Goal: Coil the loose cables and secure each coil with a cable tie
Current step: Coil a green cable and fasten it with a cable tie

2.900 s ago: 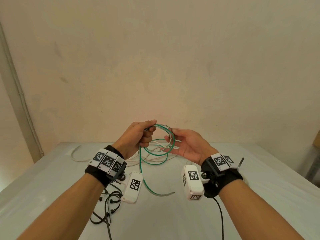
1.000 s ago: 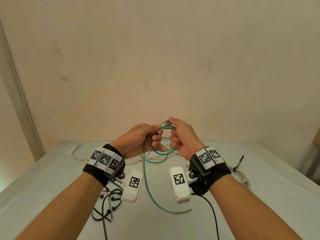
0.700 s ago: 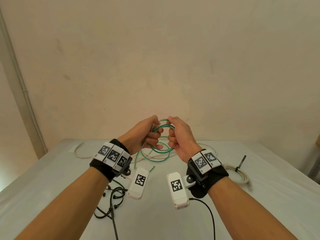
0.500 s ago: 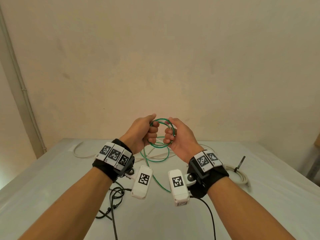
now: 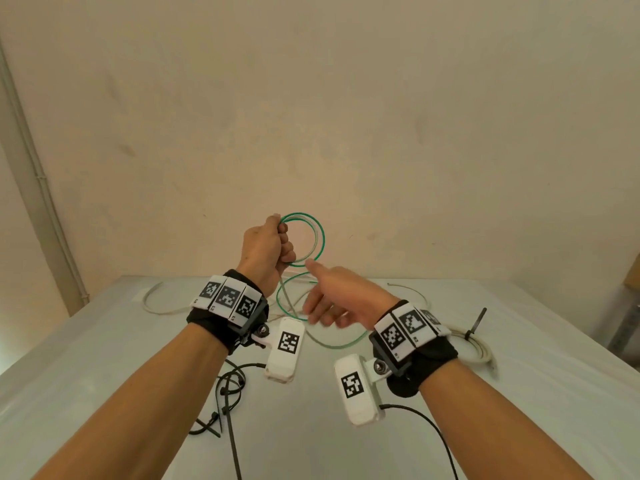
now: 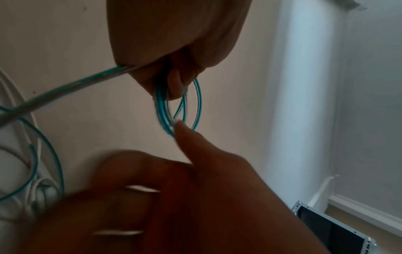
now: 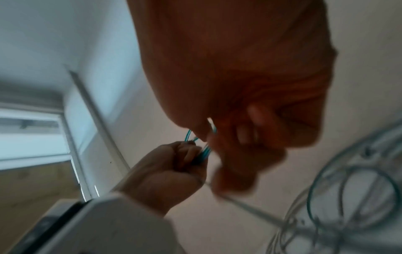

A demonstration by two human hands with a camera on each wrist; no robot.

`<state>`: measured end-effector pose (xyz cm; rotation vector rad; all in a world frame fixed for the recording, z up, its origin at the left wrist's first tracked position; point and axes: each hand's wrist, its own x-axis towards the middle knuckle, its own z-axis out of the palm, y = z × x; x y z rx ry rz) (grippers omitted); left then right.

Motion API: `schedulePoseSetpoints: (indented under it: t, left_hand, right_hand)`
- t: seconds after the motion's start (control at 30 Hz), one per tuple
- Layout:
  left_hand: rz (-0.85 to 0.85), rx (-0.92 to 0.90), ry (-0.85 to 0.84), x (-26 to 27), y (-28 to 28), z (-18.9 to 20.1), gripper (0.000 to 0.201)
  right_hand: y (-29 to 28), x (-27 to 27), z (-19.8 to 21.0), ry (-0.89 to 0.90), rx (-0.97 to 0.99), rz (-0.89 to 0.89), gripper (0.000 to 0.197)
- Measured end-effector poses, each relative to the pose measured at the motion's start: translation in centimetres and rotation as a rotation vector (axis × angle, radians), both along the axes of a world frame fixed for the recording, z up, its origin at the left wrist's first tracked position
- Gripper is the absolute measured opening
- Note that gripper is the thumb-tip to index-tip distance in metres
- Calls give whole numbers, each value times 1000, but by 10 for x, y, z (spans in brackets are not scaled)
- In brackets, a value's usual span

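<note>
The thin green cable (image 5: 320, 237) is hanging as a small upright coil of several loops above the table, its loose tail (image 5: 332, 344) trailing onto the surface, apparently crossing the white cable (image 5: 157, 308) lying there.

Head view evenly lit, soft (edges bowed by the wide lens); wrist views dim, motion-blurred, hands underexposed.
</note>
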<state>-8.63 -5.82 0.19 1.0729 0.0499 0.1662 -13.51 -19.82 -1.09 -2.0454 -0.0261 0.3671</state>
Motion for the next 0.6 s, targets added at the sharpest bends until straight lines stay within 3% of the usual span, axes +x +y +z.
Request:
schedulePoseSetpoints:
  t: [0.1,0.2,0.27,0.37,0.5,0.6]
  left_hand:
    - [37,-29,-26,0,-11,1,40]
    - [77,-29,-31,0,-14,-4,41]
    - [106,2,-28,0,-12,-8,41]
    - [76,26,-13,-4,-11,-14,38]
    - [6,25,-5,-10,-12,-10,37]
    - [-16,-13,1,-11,-9,-3,37]
  right_hand:
    - [12,4,-13,314,325,61,85]
    - [17,11,-22,381,915,-120,61]
    - [14,14,-20,304,1123,-241,41]
    - [6,14,-16,124,1090,-300,24]
    - [4,18,-20,-37,873,-386,25]
    - [0,21,-26,-56,834,-424,21]
